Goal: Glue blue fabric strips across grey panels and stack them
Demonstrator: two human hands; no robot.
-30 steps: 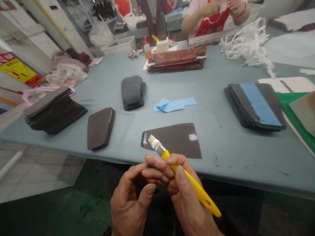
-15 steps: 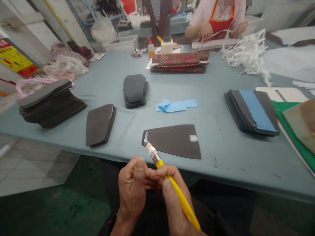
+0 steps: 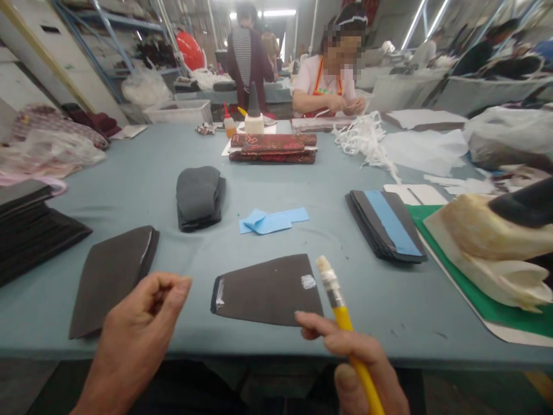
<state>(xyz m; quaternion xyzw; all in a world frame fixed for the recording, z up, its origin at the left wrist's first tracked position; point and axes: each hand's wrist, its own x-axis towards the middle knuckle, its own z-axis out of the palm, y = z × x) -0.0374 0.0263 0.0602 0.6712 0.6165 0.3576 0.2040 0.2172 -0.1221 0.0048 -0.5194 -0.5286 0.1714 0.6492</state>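
My right hand [image 3: 358, 357] grips a yellow-handled brush [image 3: 341, 311] whose tip is coated with whitish paste. The bristles point up and away, just off the right end of a dark tapered piece [image 3: 268, 294] lying flat on the table. A fingertip of that hand reaches the piece's lower right corner; whether it touches I cannot tell. White smears mark both ends of the piece. My left hand [image 3: 142, 328] is closed, thumb against curled fingers, with nothing showing in it. It is in front of a stack of dark pieces [image 3: 112, 265] and hides its right lower part.
Blue strips [image 3: 276, 221] lie mid-table, near a grey stack [image 3: 199, 196]. At right is a dark stack with a blue band [image 3: 389, 225], beside a green board [image 3: 453, 259]. Rolled patterned fabric [image 3: 272, 148] and bottles [image 3: 254, 122] stand farther back. A co-worker [image 3: 324, 92] sits across the table.
My hands have moved apart: the left to the stack, the right with the brush off the piece's left end to its right end. The view has tilted up and turned right.
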